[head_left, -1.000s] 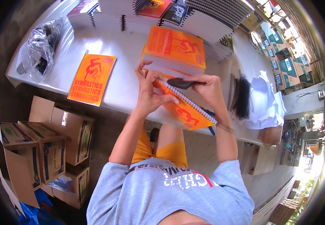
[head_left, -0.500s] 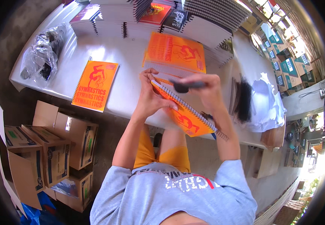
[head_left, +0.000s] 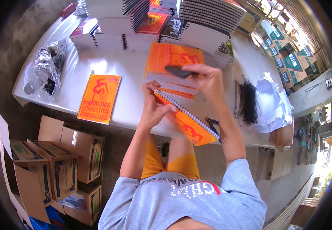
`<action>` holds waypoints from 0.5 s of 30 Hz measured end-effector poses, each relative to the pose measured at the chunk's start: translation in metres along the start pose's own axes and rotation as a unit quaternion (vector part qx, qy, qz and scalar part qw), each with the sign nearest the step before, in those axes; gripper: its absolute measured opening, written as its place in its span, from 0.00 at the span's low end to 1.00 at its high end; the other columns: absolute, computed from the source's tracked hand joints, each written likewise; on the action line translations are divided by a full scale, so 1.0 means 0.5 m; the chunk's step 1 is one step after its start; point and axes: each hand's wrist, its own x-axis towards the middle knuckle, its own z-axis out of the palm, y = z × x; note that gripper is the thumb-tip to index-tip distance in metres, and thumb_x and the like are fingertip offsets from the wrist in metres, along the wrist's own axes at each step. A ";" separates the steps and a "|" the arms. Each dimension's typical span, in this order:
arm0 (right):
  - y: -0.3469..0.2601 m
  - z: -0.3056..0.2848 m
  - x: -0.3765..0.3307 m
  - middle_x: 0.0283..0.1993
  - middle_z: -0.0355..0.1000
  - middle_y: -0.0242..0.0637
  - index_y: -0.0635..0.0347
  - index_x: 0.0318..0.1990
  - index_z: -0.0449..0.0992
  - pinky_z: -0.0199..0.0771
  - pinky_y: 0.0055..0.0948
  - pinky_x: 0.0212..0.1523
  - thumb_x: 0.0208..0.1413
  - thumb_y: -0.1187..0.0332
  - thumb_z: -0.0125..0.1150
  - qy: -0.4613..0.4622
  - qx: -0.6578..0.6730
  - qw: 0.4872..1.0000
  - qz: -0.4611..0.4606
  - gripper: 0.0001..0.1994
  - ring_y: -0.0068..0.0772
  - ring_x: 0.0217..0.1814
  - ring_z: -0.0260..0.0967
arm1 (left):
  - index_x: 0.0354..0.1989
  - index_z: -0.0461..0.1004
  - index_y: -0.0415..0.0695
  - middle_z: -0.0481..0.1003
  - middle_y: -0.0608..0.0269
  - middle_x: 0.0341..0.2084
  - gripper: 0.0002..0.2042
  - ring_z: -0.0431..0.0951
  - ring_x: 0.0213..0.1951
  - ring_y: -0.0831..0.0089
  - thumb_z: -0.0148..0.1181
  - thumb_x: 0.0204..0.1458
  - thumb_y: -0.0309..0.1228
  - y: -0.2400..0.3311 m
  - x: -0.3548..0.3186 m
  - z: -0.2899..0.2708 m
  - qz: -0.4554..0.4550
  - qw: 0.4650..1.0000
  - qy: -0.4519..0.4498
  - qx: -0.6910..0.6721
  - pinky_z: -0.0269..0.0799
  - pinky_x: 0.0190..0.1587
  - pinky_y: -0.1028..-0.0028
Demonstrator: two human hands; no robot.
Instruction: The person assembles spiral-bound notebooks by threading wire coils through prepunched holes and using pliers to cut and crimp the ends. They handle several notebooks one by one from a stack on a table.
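Now both hands (head_left: 181, 90) on orange spiral notebook (head_left: 187, 122) w/ dark tool (head_left: 178, 71).

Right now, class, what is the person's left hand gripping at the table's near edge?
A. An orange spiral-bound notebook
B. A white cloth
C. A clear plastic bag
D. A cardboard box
A: the left hand grips the orange spiral-bound notebook by its wire-bound edge; the bag lies far off to the left.
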 end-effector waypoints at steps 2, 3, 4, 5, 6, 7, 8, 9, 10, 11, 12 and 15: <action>0.044 -0.032 0.021 0.36 0.76 0.43 0.56 0.38 0.80 0.73 0.27 0.38 0.40 0.80 0.54 0.132 -0.015 0.985 -0.110 0.16 0.35 0.34 0.75 | 0.40 0.62 0.40 0.64 0.65 0.36 0.21 0.65 0.42 0.76 0.67 0.39 0.22 0.019 -0.003 0.010 -0.039 0.992 0.000 -0.117 0.63 0.46 0.77; 0.076 -0.044 0.025 0.40 0.75 0.44 0.55 0.43 0.77 0.72 0.29 0.42 0.42 0.79 0.54 0.110 -0.082 0.987 -0.088 0.18 0.38 0.38 0.74 | 0.40 0.62 0.40 0.64 0.65 0.36 0.21 0.65 0.42 0.76 0.67 0.39 0.22 0.028 -0.008 0.010 -0.042 0.992 -0.008 -0.120 0.63 0.46 0.77; 0.085 -0.051 0.032 0.44 0.74 0.45 0.53 0.47 0.75 0.71 0.30 0.46 0.43 0.78 0.54 0.085 -0.142 0.984 -0.073 0.20 0.40 0.42 0.74 | 0.39 0.66 0.38 0.68 0.65 0.35 0.16 0.67 0.39 0.78 0.64 0.42 0.21 0.040 -0.010 -0.001 -0.097 0.989 0.021 -0.112 0.64 0.44 0.79; 0.092 -0.064 0.019 0.44 0.74 0.45 0.53 0.47 0.75 0.71 0.30 0.46 0.43 0.78 0.54 0.089 -0.140 0.983 -0.074 0.20 0.40 0.42 0.74 | 0.38 0.70 0.37 0.72 0.65 0.33 0.12 0.70 0.36 0.80 0.62 0.44 0.21 0.055 -0.011 -0.006 -0.152 0.982 0.049 -0.104 0.66 0.42 0.81; 0.088 -0.073 -0.003 0.47 0.72 0.45 0.53 0.50 0.73 0.69 0.31 0.49 0.46 0.76 0.55 0.117 -0.155 0.978 -0.073 0.20 0.42 0.46 0.71 | 0.38 0.74 0.36 0.76 0.64 0.32 0.09 0.72 0.33 0.82 0.61 0.47 0.21 0.078 -0.016 -0.002 -0.123 0.978 0.097 -0.138 0.68 0.38 0.81; 0.081 -0.091 -0.038 0.50 0.70 0.45 0.52 0.53 0.71 0.66 0.32 0.52 0.48 0.74 0.56 0.146 -0.176 0.971 -0.067 0.21 0.43 0.50 0.69 | 0.38 0.74 0.36 0.76 0.64 0.32 0.09 0.72 0.33 0.82 0.61 0.47 0.21 0.092 -0.019 0.002 -0.124 0.978 0.095 -0.139 0.68 0.38 0.81; 0.072 -0.111 -0.083 0.52 0.68 0.45 0.51 0.54 0.69 0.65 0.34 0.54 0.49 0.70 0.57 0.129 -0.185 0.974 0.005 0.22 0.44 0.53 0.67 | 0.38 0.74 0.35 0.76 0.64 0.33 0.10 0.72 0.34 0.82 0.62 0.46 0.21 0.105 -0.024 0.002 -0.121 0.977 0.121 -0.130 0.68 0.39 0.81; 0.065 -0.122 -0.133 0.54 0.67 0.45 0.50 0.56 0.68 0.63 0.36 0.55 0.50 0.66 0.58 0.107 -0.190 0.973 0.074 0.22 0.45 0.55 0.65 | 0.39 0.74 0.35 0.76 0.64 0.33 0.11 0.72 0.35 0.81 0.62 0.46 0.21 0.118 -0.033 -0.002 -0.118 0.974 0.153 -0.117 0.68 0.40 0.81; 0.077 -0.122 -0.192 0.55 0.66 0.44 0.49 0.58 0.66 0.62 0.38 0.56 0.50 0.63 0.58 0.058 -0.253 0.958 0.118 0.24 0.45 0.56 0.64 | 0.39 0.75 0.35 0.76 0.63 0.31 0.11 0.72 0.34 0.80 0.63 0.45 0.21 0.131 -0.041 0.004 -0.094 0.978 0.170 -0.074 0.68 0.39 0.80; 0.088 -0.116 -0.255 0.55 0.66 0.44 0.47 0.59 0.64 0.61 0.40 0.57 0.51 0.60 0.58 0.013 -0.320 0.933 0.164 0.26 0.45 0.58 0.62 | 0.39 0.75 0.35 0.76 0.63 0.31 0.11 0.72 0.34 0.80 0.63 0.45 0.21 0.130 -0.048 0.015 -0.097 0.978 0.169 -0.076 0.68 0.39 0.80; 0.087 -0.074 -0.308 0.54 0.66 0.43 0.47 0.60 0.61 0.60 0.41 0.56 0.51 0.58 0.58 -0.021 -0.386 0.908 0.162 0.28 0.47 0.58 0.61 | 0.39 0.75 0.36 0.74 0.66 0.30 0.11 0.71 0.34 0.82 0.63 0.47 0.23 0.127 -0.060 0.014 -0.051 0.983 0.177 0.013 0.67 0.39 0.82; 0.104 -0.014 -0.403 0.52 0.66 0.43 0.49 0.60 0.60 0.60 0.42 0.55 0.51 0.56 0.57 0.004 -0.463 0.876 0.139 0.28 0.47 0.56 0.61 | 0.42 0.75 0.37 0.72 0.70 0.29 0.11 0.69 0.33 0.84 0.61 0.49 0.24 0.131 -0.071 0.040 0.029 0.979 0.172 0.104 0.65 0.38 0.84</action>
